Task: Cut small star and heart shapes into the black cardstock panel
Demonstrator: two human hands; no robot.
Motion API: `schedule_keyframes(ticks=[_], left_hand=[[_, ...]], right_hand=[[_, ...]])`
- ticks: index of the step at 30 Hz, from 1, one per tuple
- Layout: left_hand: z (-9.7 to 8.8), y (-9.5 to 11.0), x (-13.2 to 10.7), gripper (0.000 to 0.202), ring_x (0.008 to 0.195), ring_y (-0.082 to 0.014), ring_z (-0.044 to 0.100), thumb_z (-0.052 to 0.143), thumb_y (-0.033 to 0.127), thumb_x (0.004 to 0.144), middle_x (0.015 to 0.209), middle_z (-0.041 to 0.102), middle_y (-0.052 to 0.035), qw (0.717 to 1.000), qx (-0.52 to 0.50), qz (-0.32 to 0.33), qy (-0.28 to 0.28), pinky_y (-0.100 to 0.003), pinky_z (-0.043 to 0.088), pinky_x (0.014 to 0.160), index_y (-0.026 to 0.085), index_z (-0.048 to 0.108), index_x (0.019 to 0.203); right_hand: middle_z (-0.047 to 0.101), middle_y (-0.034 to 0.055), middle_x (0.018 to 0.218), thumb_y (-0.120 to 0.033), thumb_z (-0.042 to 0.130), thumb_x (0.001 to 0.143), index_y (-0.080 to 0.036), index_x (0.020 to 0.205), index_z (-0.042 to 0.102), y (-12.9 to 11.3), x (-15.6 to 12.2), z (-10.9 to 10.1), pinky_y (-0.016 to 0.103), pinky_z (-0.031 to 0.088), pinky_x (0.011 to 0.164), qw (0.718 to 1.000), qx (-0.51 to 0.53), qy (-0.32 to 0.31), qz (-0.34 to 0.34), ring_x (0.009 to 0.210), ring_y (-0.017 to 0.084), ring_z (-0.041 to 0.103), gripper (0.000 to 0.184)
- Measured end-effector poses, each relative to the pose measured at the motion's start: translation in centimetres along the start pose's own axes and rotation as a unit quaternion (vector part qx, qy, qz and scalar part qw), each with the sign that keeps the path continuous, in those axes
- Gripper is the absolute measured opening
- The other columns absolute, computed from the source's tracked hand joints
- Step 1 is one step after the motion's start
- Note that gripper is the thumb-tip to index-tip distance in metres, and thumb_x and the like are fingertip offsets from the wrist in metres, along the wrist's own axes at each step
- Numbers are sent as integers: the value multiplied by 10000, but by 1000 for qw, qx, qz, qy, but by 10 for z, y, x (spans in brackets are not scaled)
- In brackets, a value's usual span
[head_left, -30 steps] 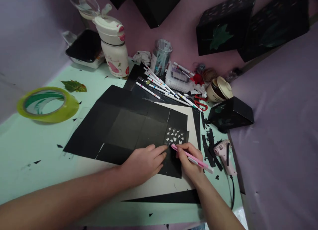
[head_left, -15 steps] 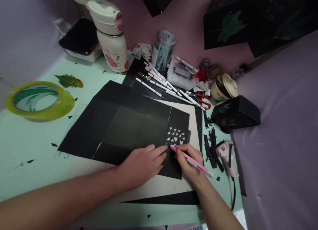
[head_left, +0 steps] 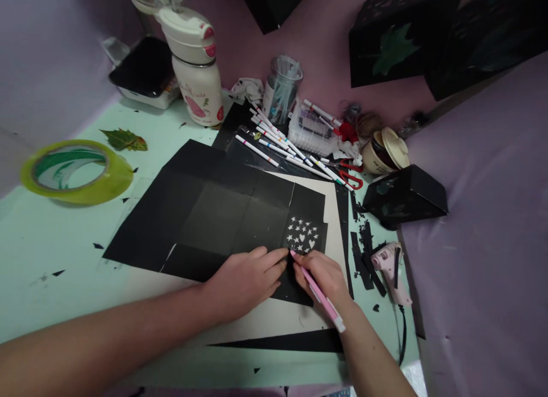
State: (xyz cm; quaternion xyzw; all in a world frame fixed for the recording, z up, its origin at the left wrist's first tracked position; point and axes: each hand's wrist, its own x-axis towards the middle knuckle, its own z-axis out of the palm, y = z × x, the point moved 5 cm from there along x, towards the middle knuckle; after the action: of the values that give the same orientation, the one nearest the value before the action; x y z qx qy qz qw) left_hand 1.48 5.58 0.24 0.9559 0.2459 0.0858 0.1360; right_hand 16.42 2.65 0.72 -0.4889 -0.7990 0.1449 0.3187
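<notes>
Black paper [head_left: 214, 214] on the counter [head_left: 51, 254] shows white stars and hearts [head_left: 303, 237] on one panel only, the rest plain, as the flat left hand [head_left: 246, 280] pins it and the right hand [head_left: 327, 277] grips a pink pen [head_left: 319, 294] there.

Pink pen [head_left: 319, 291], black paper [head_left: 222, 214] with white stars and hearts.
</notes>
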Motion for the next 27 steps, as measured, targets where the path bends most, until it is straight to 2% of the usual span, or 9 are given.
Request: schedule_keyframes(ticks=[8,11,14,16,20,23,27], left_hand=[[-3,1,1,249,925,-168,563,545,268,927,1311,575,-16,1000,11,5,4,-286,466,746,168,618,1144],[-3,1,1,239,912,-165,562,551,273,924,1318,571,-8,1000,9,2,6,-285,462,728,178,624,1131],[-2,0,1,241,918,-168,562,554,279,923,1320,570,-8,1000,12,2,5,-288,462,730,182,624,1132],[-2,0,1,241,914,-167,563,557,283,923,1317,574,-11,1000,14,3,8,-287,461,727,180,627,1129],[-2,-1,0,242,917,-170,567,557,290,922,1312,580,-9,1000,12,5,23,-284,465,726,177,631,1122],[-2,0,-1,249,911,-172,571,530,284,935,1307,586,-17,1000,14,9,27,-287,469,733,176,627,1137],[-1,0,-2,261,892,-176,577,526,281,933,1293,592,-36,999,19,14,28,-295,481,714,166,619,1148]], right_hand=[[595,33,723,-29,574,853,-184,904,544,0,0,-2,274,461,587,1000,-17,-14,-9,628,143,540,166],[599,31,711,-22,574,850,-180,927,555,0,2,-4,271,455,572,1000,-9,-11,-12,608,139,527,177],[620,38,726,-14,576,842,-176,971,577,0,2,-6,269,465,567,1000,13,7,-19,613,140,547,207],[618,27,713,-12,585,831,-183,997,597,1,1,-10,265,467,552,998,31,44,-15,598,138,549,238],[659,37,800,-43,611,834,-211,1091,629,8,-2,-17,280,511,601,989,50,130,54,661,152,606,308],[692,61,934,-101,601,877,-230,1171,629,17,-2,-15,310,544,706,983,59,124,119,785,175,657,322],[713,71,1016,-167,609,895,-246,1162,650,20,1,-10,330,558,748,984,57,119,123,843,197,683,281]])
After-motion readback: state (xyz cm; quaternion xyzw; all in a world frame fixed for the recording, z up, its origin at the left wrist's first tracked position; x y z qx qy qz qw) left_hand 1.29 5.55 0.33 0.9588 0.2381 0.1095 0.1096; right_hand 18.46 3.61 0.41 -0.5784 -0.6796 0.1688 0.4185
